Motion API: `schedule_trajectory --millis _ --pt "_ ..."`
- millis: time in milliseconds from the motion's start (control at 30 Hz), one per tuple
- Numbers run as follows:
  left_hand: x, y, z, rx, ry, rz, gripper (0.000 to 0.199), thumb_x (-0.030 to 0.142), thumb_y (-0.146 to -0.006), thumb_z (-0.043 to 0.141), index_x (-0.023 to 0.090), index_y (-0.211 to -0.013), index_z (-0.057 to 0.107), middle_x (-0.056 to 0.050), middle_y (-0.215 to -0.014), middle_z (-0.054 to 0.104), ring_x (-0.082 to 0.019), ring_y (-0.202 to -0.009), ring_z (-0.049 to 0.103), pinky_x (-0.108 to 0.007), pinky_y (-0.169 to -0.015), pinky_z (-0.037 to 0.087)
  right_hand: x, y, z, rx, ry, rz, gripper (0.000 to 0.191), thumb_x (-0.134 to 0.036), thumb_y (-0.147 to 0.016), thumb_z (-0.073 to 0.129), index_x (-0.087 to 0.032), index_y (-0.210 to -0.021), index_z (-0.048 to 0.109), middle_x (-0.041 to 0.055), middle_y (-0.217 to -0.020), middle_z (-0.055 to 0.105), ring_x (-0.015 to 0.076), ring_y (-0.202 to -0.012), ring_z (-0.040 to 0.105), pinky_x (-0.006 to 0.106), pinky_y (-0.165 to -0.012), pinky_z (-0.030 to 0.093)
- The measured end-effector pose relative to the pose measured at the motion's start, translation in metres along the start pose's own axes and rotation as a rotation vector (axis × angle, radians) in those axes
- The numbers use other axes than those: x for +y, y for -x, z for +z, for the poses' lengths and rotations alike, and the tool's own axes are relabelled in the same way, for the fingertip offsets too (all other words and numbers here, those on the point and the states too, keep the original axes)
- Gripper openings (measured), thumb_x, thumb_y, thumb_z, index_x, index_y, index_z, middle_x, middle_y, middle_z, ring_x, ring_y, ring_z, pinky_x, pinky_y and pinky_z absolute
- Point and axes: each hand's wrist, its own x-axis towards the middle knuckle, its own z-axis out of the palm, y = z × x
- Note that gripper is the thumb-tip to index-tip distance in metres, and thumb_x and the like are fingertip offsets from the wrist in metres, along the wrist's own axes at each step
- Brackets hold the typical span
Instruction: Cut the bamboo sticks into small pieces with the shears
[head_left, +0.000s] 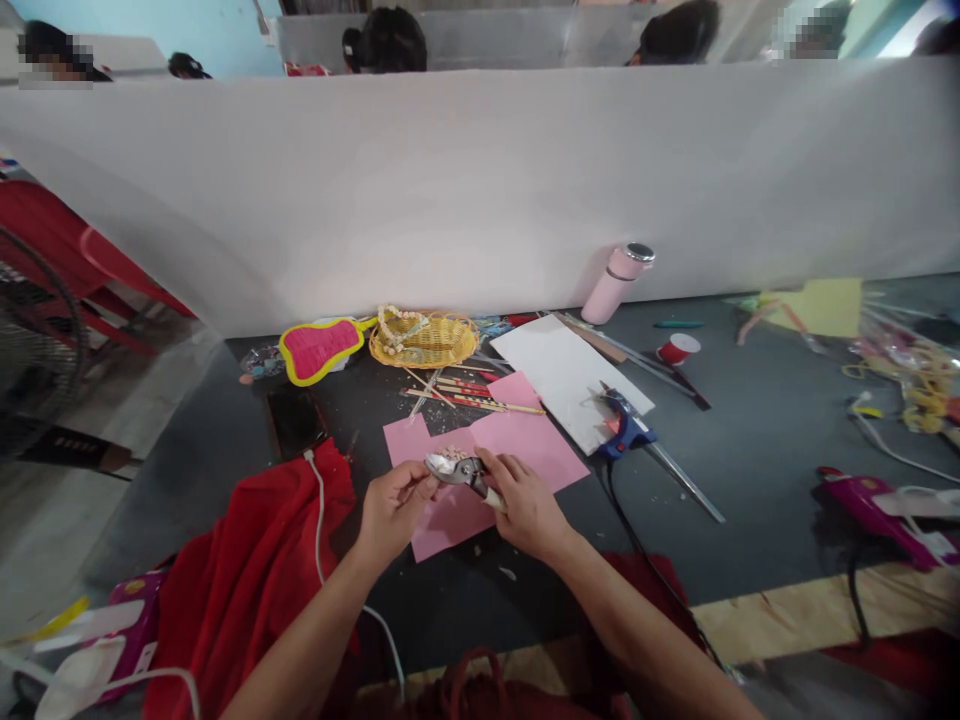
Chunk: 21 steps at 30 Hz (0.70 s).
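My right hand (525,500) is wrapped round the handles of metal cutters (471,472), whose jaws point left. At the jaws' tip, the fingers of my left hand (397,505) are pinched together on something too small to make out. Both hands are over pink paper (517,445) on the dark table. Small pale pieces (451,453) lie on the paper just behind the cutters.
Behind are a wicker basket (442,345), a pink fan-shaped piece (322,350), sticks (472,395) and a pink bottle (615,285). A blue glue gun (626,425) lies on white board (562,365) at right; red cloth (262,540) and a phone (295,420) at left.
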Motion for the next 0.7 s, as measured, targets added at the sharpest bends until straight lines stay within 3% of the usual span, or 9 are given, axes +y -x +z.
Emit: schedule_trajectory --millis 267,467,700 --pt "-0.0038 0.0004 -0.0032 -0.025 -0.022 0.027 0.021 0.028 -0.088 0.052 0.015 -0.075 0.063 -0.001 -0.065 0.061 -0.013 -0.063 0.057 -0.021 -0.061 0.042 0.0026 0.0001 -0.0016 -0.036 0.031 -0.027 0.074 -0.008 -0.070 0.048 -0.013 -0.141 0.027 0.0139 -0.120 0.051 0.0271 -0.107 0.046 0.044 -0.095 0.040" --pt "-0.0035 0.0005 -0.0031 -0.024 -0.012 0.014 0.023 0.028 -0.089 0.052 0.014 -0.075 0.063 -0.001 -0.065 0.062 -0.013 -0.063 0.058 -0.021 -0.061 0.042 -0.0005 0.0001 -0.0024 -0.033 -0.053 -0.030 0.055 -0.016 -0.084 0.043 -0.015 -0.138 0.031 0.0123 -0.107 0.055 0.0243 -0.096 0.052 0.041 -0.088 0.045" --pt "0.0019 0.0017 -0.0030 -0.015 0.020 0.028 0.024 0.028 -0.089 0.051 0.014 -0.074 0.063 -0.001 -0.065 0.061 -0.012 -0.063 0.057 -0.021 -0.060 0.042 -0.0037 0.0025 -0.0016 -0.049 -0.058 0.012 0.050 -0.016 -0.087 0.042 -0.017 -0.137 0.033 0.0106 -0.102 0.057 0.0219 -0.091 0.055 0.035 -0.083 0.046"
